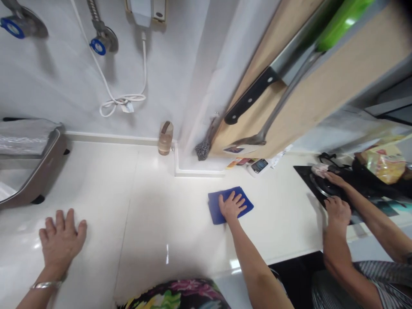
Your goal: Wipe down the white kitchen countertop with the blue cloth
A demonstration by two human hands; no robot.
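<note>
My left hand rests palm down on the white countertop, its fingers spread and nothing in them. A folded blue cloth lies flat on the counter near the middle of the view. Spread fingers of my right hand press down on this cloth, covering part of it. Between my hands, against the wall, stands a small clear cup or bottle with brownish contents.
At the left sits a brown appliance with a tray. A cleaver and a spatula hang before a wooden board. To the right, a co-worker's hands wipe a black cooktop with a pale cloth.
</note>
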